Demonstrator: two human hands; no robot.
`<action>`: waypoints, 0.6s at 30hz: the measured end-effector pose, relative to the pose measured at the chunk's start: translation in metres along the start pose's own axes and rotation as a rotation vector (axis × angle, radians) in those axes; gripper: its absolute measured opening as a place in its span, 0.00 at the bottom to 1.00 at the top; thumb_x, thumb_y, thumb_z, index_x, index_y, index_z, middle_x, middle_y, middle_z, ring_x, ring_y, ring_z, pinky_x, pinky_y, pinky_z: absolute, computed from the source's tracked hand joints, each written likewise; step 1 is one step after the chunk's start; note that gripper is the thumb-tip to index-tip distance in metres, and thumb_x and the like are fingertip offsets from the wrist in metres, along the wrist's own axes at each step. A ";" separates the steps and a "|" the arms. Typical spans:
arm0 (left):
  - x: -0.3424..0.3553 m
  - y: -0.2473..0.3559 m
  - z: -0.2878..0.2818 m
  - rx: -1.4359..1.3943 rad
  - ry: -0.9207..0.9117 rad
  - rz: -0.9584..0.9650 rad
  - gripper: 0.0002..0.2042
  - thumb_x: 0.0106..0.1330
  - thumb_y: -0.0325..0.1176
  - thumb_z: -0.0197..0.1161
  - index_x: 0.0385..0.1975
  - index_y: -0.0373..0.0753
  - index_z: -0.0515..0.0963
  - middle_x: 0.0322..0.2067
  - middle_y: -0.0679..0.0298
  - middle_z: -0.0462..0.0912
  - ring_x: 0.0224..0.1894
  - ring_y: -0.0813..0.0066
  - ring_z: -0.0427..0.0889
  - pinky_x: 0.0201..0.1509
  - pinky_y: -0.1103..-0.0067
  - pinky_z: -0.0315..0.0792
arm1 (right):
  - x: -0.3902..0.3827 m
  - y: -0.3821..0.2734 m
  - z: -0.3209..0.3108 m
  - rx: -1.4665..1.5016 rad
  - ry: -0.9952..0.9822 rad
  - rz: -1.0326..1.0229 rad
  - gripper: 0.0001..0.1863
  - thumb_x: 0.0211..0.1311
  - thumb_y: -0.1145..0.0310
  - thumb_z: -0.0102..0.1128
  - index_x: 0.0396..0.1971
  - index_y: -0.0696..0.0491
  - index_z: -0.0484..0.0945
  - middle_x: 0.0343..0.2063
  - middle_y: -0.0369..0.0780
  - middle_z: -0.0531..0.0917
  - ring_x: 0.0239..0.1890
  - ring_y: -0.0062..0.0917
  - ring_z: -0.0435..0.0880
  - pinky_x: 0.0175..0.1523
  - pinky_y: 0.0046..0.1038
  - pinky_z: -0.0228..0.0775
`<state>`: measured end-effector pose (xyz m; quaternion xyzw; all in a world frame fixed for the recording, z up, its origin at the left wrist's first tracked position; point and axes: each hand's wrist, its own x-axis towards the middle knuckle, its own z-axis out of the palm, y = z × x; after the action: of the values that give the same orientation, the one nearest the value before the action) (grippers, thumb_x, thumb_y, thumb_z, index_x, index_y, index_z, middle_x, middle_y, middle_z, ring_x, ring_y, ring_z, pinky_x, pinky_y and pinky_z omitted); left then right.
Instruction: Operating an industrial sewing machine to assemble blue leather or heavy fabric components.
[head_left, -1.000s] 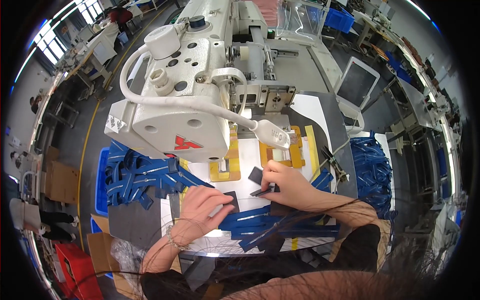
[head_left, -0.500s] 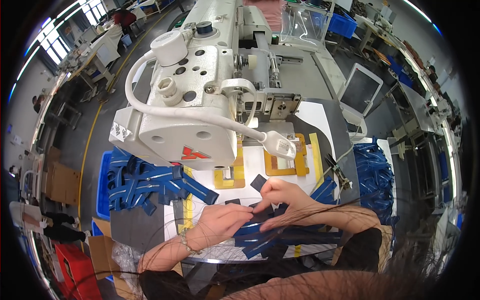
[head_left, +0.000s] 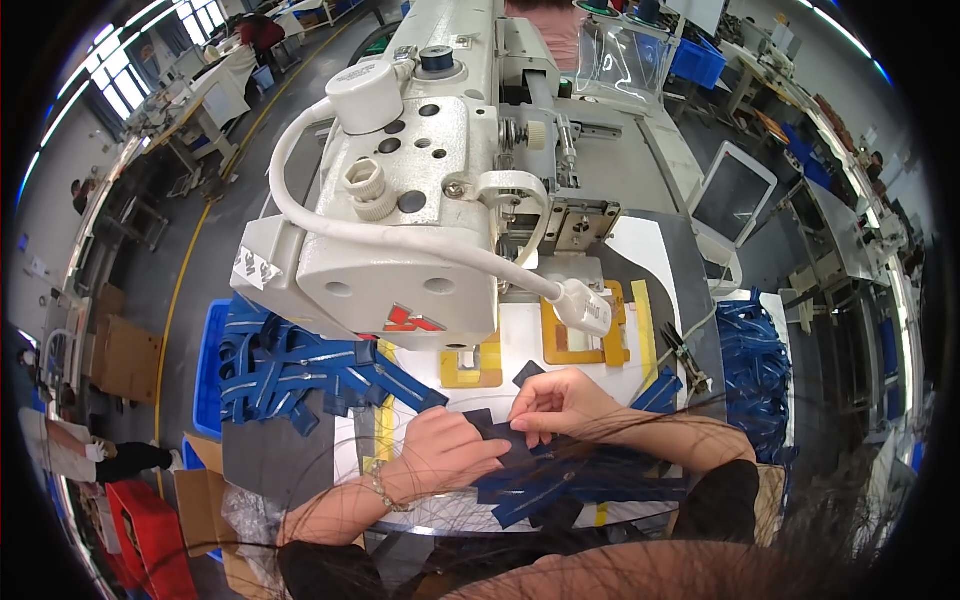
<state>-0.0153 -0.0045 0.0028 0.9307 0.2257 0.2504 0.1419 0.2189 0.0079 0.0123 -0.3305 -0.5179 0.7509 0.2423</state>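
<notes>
My left hand [head_left: 440, 455], fingers curled and close together, holds a dark flat patch [head_left: 485, 425] over the white work plate. Just to its right, my right hand [head_left: 548, 405] pinches at the same dark material; its fingertips partly hide it. Another small dark square [head_left: 528, 374] lies above my right hand. Blue zipper strips [head_left: 580, 480] are spread beneath and below my hands, with more heaped [head_left: 290, 370] to the left. The white sewing machine [head_left: 380, 270] stands over yellow-orange clamp frames [head_left: 470, 372].
At the right are a dark tool [head_left: 678, 348], a zipper pile [head_left: 755, 370] and a tilted screen [head_left: 730, 200]. Blue bins [head_left: 210, 370], a cardboard box [head_left: 203, 480] and a red bin [head_left: 140, 540] are at left. A co-worker [head_left: 70, 445] stands at the far left.
My hands have come together over the dark patch. My right fingers, spread half a second ago, have drawn into a pinch. The whole view has shifted, so the machine appears lower.
</notes>
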 end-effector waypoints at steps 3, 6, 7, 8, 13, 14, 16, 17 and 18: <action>0.007 0.001 0.009 -0.411 0.227 -0.247 0.10 0.46 0.29 0.70 0.30 0.40 0.80 0.27 0.68 0.79 0.24 0.78 0.78 0.28 0.83 0.71 | -0.001 0.014 0.005 -0.001 0.120 -0.064 0.05 0.59 0.74 0.59 0.31 0.60 0.75 0.25 0.35 0.80 0.26 0.13 0.79 0.29 0.14 0.70; 0.012 0.002 0.014 -0.640 0.290 -0.490 0.06 0.49 0.24 0.69 0.27 0.35 0.79 0.28 0.63 0.80 0.23 0.79 0.79 0.24 0.86 0.71 | 0.000 0.023 0.011 0.069 0.253 -0.058 0.05 0.59 0.75 0.58 0.32 0.60 0.75 0.26 0.36 0.80 0.27 0.13 0.79 0.32 0.14 0.71; 0.012 0.002 0.018 -0.794 0.334 -0.576 0.04 0.52 0.23 0.67 0.26 0.33 0.79 0.29 0.62 0.80 0.23 0.83 0.78 0.25 0.88 0.71 | 0.000 0.025 0.012 0.069 0.291 -0.108 0.05 0.59 0.75 0.58 0.33 0.60 0.75 0.26 0.36 0.80 0.28 0.13 0.79 0.33 0.14 0.72; 0.011 0.001 0.020 -0.795 0.335 -0.578 0.04 0.52 0.23 0.67 0.26 0.33 0.79 0.29 0.62 0.80 0.23 0.83 0.78 0.25 0.88 0.71 | 0.000 0.025 0.012 0.068 0.329 -0.159 0.05 0.59 0.75 0.58 0.33 0.61 0.75 0.26 0.36 0.80 0.28 0.13 0.79 0.34 0.14 0.72; 0.008 -0.004 0.026 -1.004 0.400 -0.742 0.02 0.54 0.22 0.66 0.24 0.33 0.80 0.29 0.64 0.80 0.26 0.86 0.77 0.28 0.91 0.70 | 0.002 0.020 0.012 0.126 0.282 -0.076 0.10 0.57 0.77 0.60 0.39 0.63 0.75 0.30 0.39 0.81 0.33 0.16 0.80 0.41 0.16 0.73; 0.009 -0.004 0.027 -1.008 0.397 -0.743 0.02 0.54 0.22 0.66 0.24 0.33 0.80 0.29 0.64 0.80 0.26 0.86 0.77 0.28 0.91 0.70 | 0.003 0.017 0.012 0.142 0.260 -0.079 0.12 0.55 0.78 0.61 0.40 0.63 0.75 0.32 0.40 0.81 0.35 0.17 0.81 0.44 0.17 0.74; 0.010 -0.005 0.027 -0.938 0.412 -0.707 0.03 0.52 0.22 0.67 0.22 0.34 0.79 0.27 0.64 0.80 0.26 0.85 0.77 0.28 0.89 0.69 | 0.004 0.017 0.011 0.094 0.243 -0.062 0.13 0.54 0.78 0.62 0.41 0.64 0.75 0.33 0.40 0.81 0.37 0.18 0.80 0.45 0.18 0.73; 0.010 -0.005 0.027 -0.939 0.410 -0.710 0.03 0.52 0.22 0.67 0.22 0.34 0.79 0.27 0.64 0.80 0.26 0.85 0.77 0.28 0.89 0.69 | 0.005 0.018 0.010 0.045 0.218 -0.046 0.15 0.53 0.78 0.63 0.41 0.64 0.75 0.34 0.41 0.81 0.38 0.18 0.80 0.47 0.18 0.73; 0.010 -0.006 0.026 -0.858 0.391 -0.690 0.04 0.52 0.23 0.67 0.20 0.34 0.78 0.25 0.64 0.79 0.25 0.84 0.77 0.28 0.88 0.69 | 0.007 0.020 0.010 0.048 0.218 -0.045 0.15 0.53 0.78 0.63 0.41 0.64 0.75 0.34 0.41 0.81 0.38 0.18 0.80 0.47 0.18 0.73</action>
<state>0.0043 0.0020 -0.0168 0.5991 0.4161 0.4260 0.5352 0.2066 -0.0006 -0.0055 -0.3928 -0.4777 0.7169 0.3218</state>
